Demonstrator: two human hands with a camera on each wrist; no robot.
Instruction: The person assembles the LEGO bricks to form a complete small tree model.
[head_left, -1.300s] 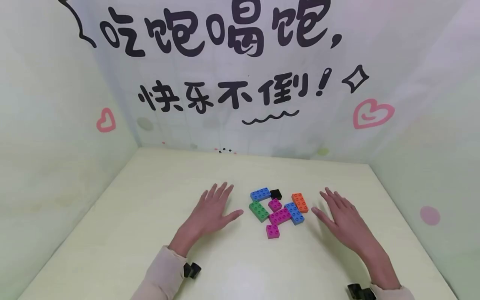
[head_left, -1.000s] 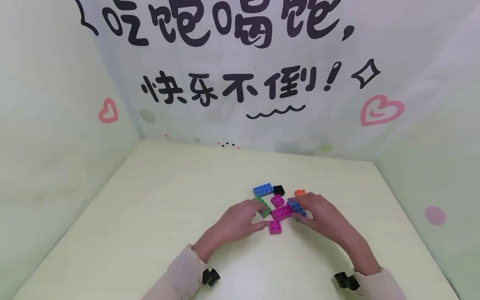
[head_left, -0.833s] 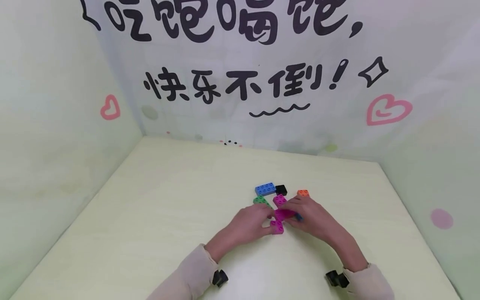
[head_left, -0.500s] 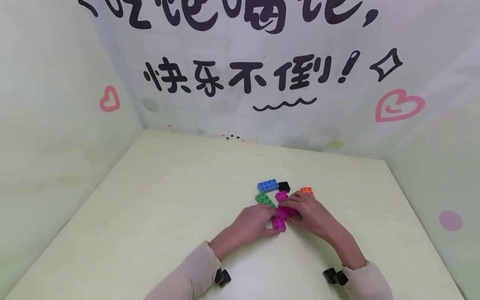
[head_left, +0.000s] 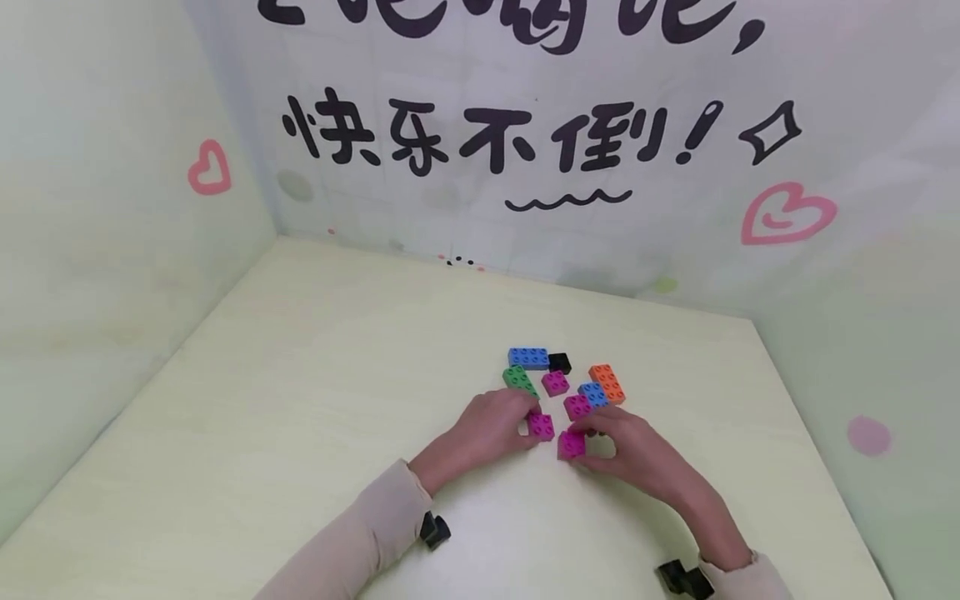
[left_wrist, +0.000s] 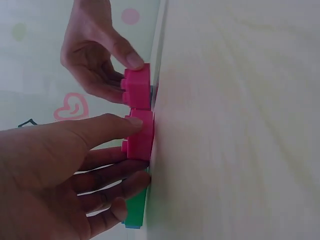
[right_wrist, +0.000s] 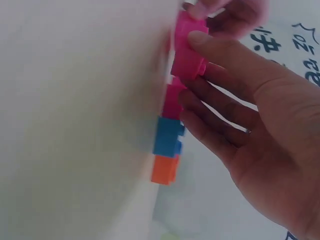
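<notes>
My left hand (head_left: 483, 429) pinches a square pink building brick (head_left: 541, 427) between thumb and fingers, low over the table. Close to its right, my right hand (head_left: 637, 446) pinches another pink brick (head_left: 572, 445) nearer the front. In the left wrist view the left thumb lies on its pink brick (left_wrist: 140, 137), and the other hand's pink brick (left_wrist: 137, 89) shows just above. The right wrist view has the right thumb on its pink brick (right_wrist: 189, 62). Beyond the hands lie two more pink bricks, one (head_left: 555, 383) apart and one (head_left: 577, 407) beside a blue brick (head_left: 592, 394).
Behind the left hand are a green brick (head_left: 520, 380), a long blue brick (head_left: 528, 358) and a small black brick (head_left: 559, 362). An orange brick (head_left: 607, 383) lies at the right. Printed cloth walls (head_left: 480, 217) enclose the pale table (head_left: 337, 350) at the back and sides.
Both hands reached in from the sides to the bricks and took hold. Since then the right hand has drawn a pink brick toward the front, away from the blue one. The head view has shifted.
</notes>
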